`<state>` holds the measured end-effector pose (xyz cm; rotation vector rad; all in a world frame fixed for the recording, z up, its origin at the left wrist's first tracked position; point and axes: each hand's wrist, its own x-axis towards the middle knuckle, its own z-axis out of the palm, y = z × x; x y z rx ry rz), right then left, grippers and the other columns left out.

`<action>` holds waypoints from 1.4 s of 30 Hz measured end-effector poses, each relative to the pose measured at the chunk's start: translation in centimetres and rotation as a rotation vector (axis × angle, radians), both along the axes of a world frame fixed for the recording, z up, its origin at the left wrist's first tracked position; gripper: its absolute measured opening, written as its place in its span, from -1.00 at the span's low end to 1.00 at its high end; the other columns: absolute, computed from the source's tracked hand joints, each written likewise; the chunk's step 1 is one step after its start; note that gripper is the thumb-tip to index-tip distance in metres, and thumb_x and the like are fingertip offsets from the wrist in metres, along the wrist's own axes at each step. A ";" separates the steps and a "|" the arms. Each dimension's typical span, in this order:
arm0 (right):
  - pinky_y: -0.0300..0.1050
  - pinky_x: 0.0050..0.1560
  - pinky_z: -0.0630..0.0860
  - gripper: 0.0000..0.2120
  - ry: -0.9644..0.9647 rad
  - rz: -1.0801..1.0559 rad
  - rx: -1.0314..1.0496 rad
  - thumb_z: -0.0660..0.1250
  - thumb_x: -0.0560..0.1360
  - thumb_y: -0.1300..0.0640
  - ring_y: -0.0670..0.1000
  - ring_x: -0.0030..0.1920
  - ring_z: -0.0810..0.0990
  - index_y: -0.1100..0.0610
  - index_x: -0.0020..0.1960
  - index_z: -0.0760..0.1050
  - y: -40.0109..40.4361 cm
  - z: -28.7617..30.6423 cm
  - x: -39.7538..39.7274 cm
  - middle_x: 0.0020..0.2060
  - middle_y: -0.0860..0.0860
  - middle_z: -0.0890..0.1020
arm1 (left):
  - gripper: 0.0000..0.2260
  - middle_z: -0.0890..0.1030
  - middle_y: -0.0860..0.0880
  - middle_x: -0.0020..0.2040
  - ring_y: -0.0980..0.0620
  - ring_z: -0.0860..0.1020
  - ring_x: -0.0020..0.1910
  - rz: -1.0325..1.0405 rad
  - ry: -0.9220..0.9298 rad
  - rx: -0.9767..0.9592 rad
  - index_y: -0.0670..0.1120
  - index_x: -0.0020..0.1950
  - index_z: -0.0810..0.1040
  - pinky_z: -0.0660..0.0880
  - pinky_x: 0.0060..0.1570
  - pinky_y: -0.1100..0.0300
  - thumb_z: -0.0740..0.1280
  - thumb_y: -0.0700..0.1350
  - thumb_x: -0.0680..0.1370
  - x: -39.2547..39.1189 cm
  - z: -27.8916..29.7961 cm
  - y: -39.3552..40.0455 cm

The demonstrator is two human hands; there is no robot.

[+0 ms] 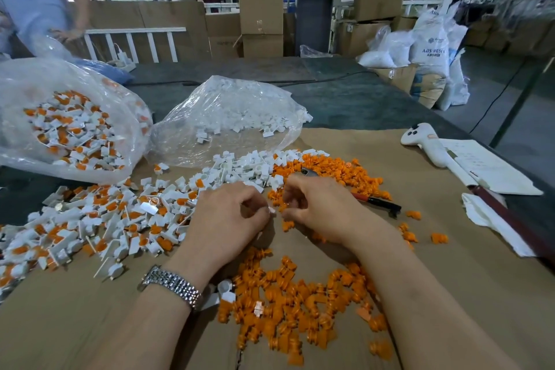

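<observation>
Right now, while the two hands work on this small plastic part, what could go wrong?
1. The white part, pinched by the left hand close to the right hand, is tiny; it could slip into the loose orange inserts around them.
2. The assembled pieces lie against the unfilled white pieces, so the two piles may mix.
3. The pliers lie half buried in orange inserts; a reaching hand could catch on them.

Left hand (228, 215) and right hand (319, 209) curl fingers inward, fingertips nearly meeting.
</observation>
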<state>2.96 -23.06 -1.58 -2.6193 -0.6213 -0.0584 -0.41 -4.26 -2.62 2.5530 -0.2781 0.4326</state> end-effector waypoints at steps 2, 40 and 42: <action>-0.08 0.01 0.51 -0.86 0.010 0.029 -0.030 0.45 0.53 0.01 -0.09 -0.04 0.56 -0.05 0.07 0.58 0.2 0.0 0.0 -0.08 -0.12 0.59 | -0.90 0.55 0.20 -0.14 0.16 0.51 -0.05 -0.027 0.032 0.091 0.14 -0.08 0.61 0.46 0.19 -0.07 0.43 0.13 0.52 -0.1 -0.1 -0.2; 0.01 0.04 0.65 -0.96 0.226 0.066 0.719 0.42 0.57 0.17 0.09 -0.08 0.69 0.15 -0.02 0.62 0.7 1.8 -1.7 -0.15 0.08 0.70 | -0.80 0.69 0.03 -0.12 0.07 0.68 -0.17 -0.092 0.030 -0.617 0.09 0.02 0.62 0.58 -0.23 0.29 0.55 -0.11 0.48 -1.9 1.1 0.2; 0.10 0.11 0.62 -0.96 0.190 0.079 0.755 0.42 0.57 0.19 0.13 -0.05 0.68 0.16 -0.01 0.62 0.6 2.0 -1.6 -0.12 0.10 0.69 | -0.86 0.73 -0.02 -0.07 0.00 0.73 -0.09 -0.106 0.088 -0.812 0.03 0.05 0.65 0.62 -0.13 0.28 0.50 -0.15 0.53 -1.8 1.3 0.4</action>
